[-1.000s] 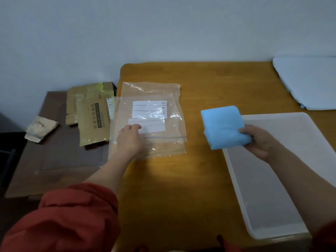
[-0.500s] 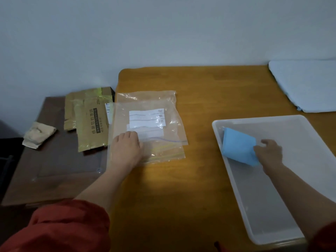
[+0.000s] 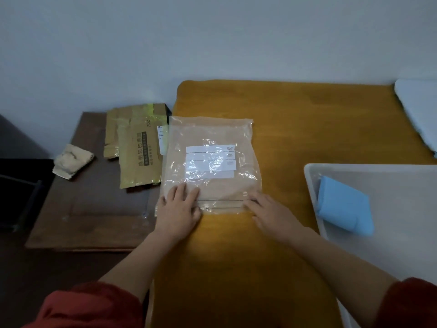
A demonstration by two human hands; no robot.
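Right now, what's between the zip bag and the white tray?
Head view: bare table between clear zip bag and white tray; only the right hand, on the bag's near corner, intrudes.

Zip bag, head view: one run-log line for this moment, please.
left hand: flat on zip bag | right hand: touches its zip edge | blue cloth: in bin | zip bag: flat on table

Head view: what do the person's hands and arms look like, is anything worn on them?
Both are bare: the left hand and right hand show no gloves, rings or watch, and the forearms are uncovered. The red left sleeve and red right sleeve end near the elbows, plain fabric without markings.
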